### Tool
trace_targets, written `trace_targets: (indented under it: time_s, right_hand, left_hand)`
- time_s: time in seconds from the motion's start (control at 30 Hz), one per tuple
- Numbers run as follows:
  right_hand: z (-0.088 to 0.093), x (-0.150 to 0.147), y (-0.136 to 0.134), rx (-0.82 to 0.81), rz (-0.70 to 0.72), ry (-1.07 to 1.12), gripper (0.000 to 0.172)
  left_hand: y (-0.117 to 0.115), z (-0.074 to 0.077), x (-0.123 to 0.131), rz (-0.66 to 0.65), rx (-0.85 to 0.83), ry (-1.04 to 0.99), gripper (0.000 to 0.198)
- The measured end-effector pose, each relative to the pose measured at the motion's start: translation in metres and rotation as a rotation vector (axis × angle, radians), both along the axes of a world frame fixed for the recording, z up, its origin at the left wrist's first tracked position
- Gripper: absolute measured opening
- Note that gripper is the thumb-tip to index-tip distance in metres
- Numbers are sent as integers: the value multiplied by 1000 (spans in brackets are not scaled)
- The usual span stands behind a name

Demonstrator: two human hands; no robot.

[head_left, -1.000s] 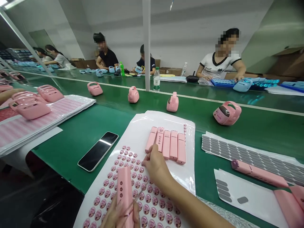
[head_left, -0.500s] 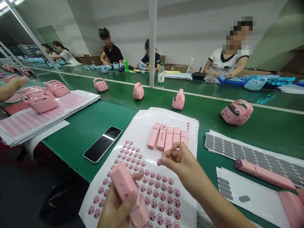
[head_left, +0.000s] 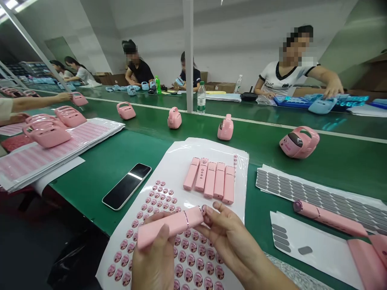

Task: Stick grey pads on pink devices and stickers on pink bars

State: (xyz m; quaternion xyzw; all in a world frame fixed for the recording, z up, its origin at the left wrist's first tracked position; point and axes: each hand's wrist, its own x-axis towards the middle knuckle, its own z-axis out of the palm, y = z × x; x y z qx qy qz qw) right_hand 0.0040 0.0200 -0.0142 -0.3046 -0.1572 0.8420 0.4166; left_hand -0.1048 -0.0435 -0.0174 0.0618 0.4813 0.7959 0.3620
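Two hands are above the sheet of round stickers: the left hand grasps a pink plastic bar, and the right hand is half open, its fingertips touching the bar's end.

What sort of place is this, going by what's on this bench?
Probably a factory assembly line: a long green workbench runs past seated workers such as one in a white shirt, with identical pink casings lined up beside a sheet of round stickers.

Single head-worn view, aimed forward and down across the green conveyor bench; left hand and right hand very near at bottom edge, seated co-worker farther off across the bench.
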Motion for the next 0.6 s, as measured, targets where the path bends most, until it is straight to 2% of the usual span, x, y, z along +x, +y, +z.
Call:
trace_targets:
  time_s: [0.17,0.3,0.37,0.47,0.6]
  right_hand:
    - [11,13,17,96,-59,-3,36]
    - [21,22,16,348,-80,-127,37]
    - [26,27,13,519,-44,-286,32]
    - [32,35,8,719,-5,-595,24]
    - [37,40,4,843,-10,-811,19]
  left_hand:
    - [-9,-4,7,-40,-259,123,54]
    - [-12,-7,7,-251,-451,246,58]
    - [-11,-7,9,-332,-445,218,61]
    - [-11,-4,15,-375,-348,19,61]
    - [-13,-3,26,-362,-273,-173,60]
